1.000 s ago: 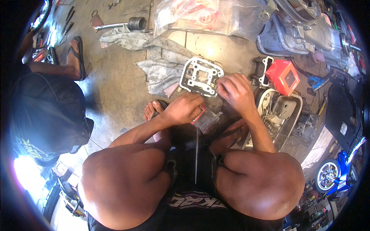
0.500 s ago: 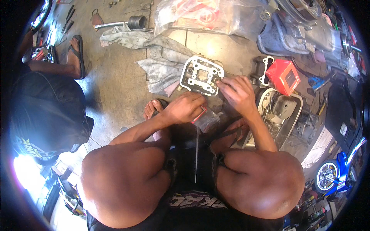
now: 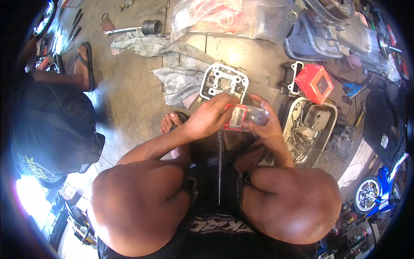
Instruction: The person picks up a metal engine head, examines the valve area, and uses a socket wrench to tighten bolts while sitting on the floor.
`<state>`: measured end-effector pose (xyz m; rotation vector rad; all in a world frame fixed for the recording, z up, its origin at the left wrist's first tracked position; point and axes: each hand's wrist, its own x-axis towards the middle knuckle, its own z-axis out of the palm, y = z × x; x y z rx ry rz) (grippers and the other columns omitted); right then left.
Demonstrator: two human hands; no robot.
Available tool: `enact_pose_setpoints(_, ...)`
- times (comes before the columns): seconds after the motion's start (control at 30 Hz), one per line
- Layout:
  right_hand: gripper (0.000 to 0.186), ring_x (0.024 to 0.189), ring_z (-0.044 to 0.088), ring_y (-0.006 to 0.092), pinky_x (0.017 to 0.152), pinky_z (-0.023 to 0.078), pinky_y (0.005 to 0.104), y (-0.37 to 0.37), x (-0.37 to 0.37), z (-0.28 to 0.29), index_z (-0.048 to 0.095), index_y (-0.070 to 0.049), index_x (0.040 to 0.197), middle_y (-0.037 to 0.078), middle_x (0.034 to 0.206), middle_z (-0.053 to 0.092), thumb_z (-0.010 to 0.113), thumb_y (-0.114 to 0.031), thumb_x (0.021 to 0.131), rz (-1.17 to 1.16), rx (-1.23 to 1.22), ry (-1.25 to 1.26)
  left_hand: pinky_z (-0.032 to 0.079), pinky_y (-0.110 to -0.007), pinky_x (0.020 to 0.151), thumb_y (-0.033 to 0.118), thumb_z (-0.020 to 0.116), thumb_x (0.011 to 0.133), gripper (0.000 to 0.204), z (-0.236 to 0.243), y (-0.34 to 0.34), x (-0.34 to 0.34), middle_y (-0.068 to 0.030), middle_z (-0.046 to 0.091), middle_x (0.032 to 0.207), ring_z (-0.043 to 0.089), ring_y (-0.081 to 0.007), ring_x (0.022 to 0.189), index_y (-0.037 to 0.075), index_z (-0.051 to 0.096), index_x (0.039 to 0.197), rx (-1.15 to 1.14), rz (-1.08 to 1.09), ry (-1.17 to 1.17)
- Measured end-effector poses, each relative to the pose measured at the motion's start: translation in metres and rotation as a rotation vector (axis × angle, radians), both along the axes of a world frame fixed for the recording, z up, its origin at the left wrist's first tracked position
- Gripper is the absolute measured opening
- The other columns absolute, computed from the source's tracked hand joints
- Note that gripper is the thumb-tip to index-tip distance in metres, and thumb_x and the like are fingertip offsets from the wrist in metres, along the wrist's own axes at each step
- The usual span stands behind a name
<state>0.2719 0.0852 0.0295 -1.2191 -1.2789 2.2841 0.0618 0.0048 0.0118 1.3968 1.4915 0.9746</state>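
Observation:
My left hand point(image 3: 209, 114) has its curled fingers on the left end of a small red-and-clear plastic package point(image 3: 236, 116) with a white label. My right hand point(image 3: 267, 127) grips that package's clear right end, thumb in front. Just beyond them lies an engine cylinder head point(image 3: 224, 70) with a white-edged rim, partly hidden by my left hand. A long thin metal rod point(image 3: 220, 168) extends toward me from beneath the package; what supports it is hidden.
A co-worker point(image 3: 58, 125) crouches at left. A grey rag point(image 3: 170, 80), socket tool point(image 3: 151, 27) and bagged parts point(image 3: 228, 19) lie on the floor point(image 3: 125, 99). At right are a red box point(image 3: 312, 84), a metal casing point(image 3: 317, 116) and a blue motorbike point(image 3: 379, 190).
My right hand has come down from the cylinder head's right side onto the package. The package has risen between both hands, and my left hand has moved slightly up with it.

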Motion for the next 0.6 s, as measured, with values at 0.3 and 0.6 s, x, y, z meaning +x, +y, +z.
enact_pose_setpoints(0.3,0.044,0.103,0.063,0.0159,0.094,0.051,0.0291,0.016,-0.014,-0.051,0.054,-0.003,0.131,0.008,0.116,0.065,0.074,-0.006,0.092,-0.525,0.087,-0.065,0.034,-0.049,0.105,0.018,0.072,0.088,0.033,-0.010,0.033,-0.012,-0.0130,0.052,0.132,0.045,-0.0340,0.128,0.011,0.065,0.119,0.224,0.075,0.357)
enact_pose_setpoints(0.6,0.050,0.099,0.064,0.0151,0.086,0.054,0.0291,0.003,-0.041,-0.051,0.050,-0.003,0.127,0.009,0.114,0.065,0.079,-0.004,0.086,-0.575,0.111,-0.045,0.018,-0.058,0.115,0.021,0.070,0.088,0.026,-0.025,0.040,-0.010,-0.0073,0.052,0.142,0.041,-0.0311,0.141,0.021,0.071,0.114,0.191,0.008,0.495)
